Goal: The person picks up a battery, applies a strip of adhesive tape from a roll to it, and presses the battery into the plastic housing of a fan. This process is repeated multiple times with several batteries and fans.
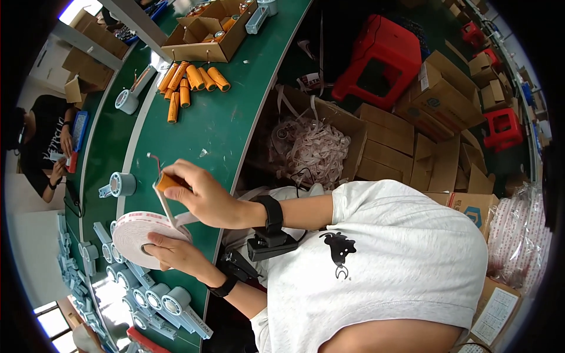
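I have the right hand (207,197) pinching an orange battery (167,182) above the worktop (176,140), near its front edge, and the left hand (178,255) gripping the tape roll (130,234), whose strip (165,205) runs up toward the battery. I read this as taping; next likely calls for steadying the roll and pressing the strip flat.

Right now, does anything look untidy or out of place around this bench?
The white strips heaped in the open carton beside the bench look messy: loose and tangled, unlike the neatly wound roll in the left hand.
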The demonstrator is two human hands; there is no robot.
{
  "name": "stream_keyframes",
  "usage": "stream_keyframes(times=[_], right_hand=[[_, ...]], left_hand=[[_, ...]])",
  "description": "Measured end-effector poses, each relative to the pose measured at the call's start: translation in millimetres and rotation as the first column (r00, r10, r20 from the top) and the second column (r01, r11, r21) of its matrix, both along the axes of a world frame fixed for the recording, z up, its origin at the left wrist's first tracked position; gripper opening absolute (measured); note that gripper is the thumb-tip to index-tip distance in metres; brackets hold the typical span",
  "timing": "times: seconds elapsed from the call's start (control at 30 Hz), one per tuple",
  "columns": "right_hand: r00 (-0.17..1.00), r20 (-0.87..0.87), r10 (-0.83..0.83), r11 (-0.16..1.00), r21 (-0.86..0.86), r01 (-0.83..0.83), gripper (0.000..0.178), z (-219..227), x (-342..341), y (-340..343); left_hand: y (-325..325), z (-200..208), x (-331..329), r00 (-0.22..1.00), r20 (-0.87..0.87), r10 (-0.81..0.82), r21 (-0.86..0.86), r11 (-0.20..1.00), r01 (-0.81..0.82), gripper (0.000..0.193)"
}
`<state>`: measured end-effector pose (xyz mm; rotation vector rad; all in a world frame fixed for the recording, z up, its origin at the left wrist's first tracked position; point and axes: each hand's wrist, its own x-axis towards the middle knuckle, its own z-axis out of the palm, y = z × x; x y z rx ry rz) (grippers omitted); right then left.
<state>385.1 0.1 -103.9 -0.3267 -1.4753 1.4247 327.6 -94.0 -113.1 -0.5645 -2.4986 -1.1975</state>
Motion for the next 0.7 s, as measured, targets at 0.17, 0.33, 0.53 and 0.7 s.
stream_keyframes(times=[0.17,0.33,0.53,0.7], right_hand=[[0.981,-0.153,0.116,0.886,-0.430,-0.171,0.012,-4,-33,22],[0.853,-0.291,-0.432,0.792,-0.576,0.205,0.016,5,-55,73],[0.757,-0.626,-0.187,0.958,-0.287,0.000,0.017,64,-2,119],[0.900,-0.286,0.329,0.944,0.071,-0.322,0.026,35,16,81]], left_hand=[[18,-8,-7,0.993,-0.120,0.004,-0.241,0.970,-0.033,0.048],[32,-44,11,0.950,-0.192,-0.245,-0.396,0.905,0.153,0.040],[67,-18,-21,0.818,-0.142,-0.558,-0.394,0.790,0.470,0.020],[31,27,-35,0.786,-0.339,-0.518,-0.421,0.830,0.365,0.031]])
